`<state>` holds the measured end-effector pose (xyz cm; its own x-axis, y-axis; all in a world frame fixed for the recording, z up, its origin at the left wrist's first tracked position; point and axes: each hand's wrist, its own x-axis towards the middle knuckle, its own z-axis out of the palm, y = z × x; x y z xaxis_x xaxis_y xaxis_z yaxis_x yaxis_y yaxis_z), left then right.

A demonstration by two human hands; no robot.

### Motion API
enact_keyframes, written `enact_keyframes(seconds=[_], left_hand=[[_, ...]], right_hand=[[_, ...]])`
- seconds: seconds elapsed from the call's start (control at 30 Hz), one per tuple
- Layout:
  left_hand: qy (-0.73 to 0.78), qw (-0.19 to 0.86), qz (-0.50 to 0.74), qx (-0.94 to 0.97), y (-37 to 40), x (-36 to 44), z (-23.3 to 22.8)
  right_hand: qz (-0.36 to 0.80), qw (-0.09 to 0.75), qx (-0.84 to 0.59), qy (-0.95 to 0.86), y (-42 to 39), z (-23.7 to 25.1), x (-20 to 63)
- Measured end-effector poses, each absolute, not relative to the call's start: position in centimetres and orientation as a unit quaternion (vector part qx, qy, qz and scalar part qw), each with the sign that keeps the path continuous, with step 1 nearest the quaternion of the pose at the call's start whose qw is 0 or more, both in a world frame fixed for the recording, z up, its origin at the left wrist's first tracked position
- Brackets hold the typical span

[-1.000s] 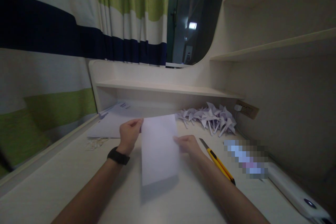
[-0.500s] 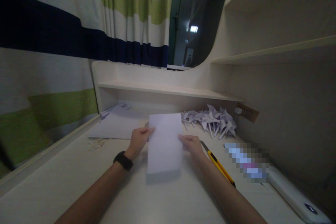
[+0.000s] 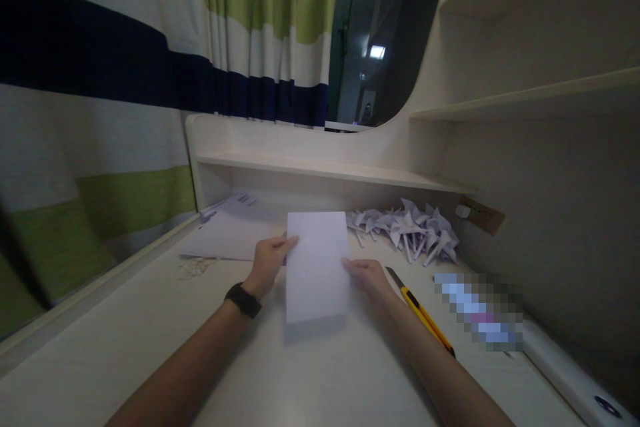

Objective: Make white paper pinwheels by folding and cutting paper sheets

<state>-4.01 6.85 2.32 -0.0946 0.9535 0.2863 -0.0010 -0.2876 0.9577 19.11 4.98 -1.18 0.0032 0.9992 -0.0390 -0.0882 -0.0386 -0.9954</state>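
A white rectangular sheet of paper (image 3: pixel 317 273) is held up between my two hands, just above the desk. My left hand (image 3: pixel 271 260) pinches its left edge, thumb on the front face. At the right edge, my right hand (image 3: pixel 367 275) grips the paper between thumb and fingers. Whether it is one sheet or several together, I cannot tell. A yellow utility knife (image 3: pixel 423 313) lies beside my right forearm with its blade out. Behind my left hand rests a stack of white paper (image 3: pixel 227 230).
Several folded paper pinwheels (image 3: pixel 413 230) are heaped at the back right. Small pale scraps or strings (image 3: pixel 195 268) lie near the stack. A blurred-out item (image 3: pixel 475 310) and a long white device (image 3: pixel 565 367) are on the right. A low shelf (image 3: pixel 320 170) runs along the back.
The view has shifted slightly, so everything appears a little further right. Both hands keep their hold on the paper, which has barely moved.
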Motion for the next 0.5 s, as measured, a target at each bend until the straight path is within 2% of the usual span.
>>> enact_keyframes(seconds=[0.5], left_hand=[[0.432, 0.412, 0.601, 0.531, 7.16, -4.27, 2.05]], right_hand=[[0.490, 0.522, -0.487, -0.501, 4.57, -0.67, 18.80]])
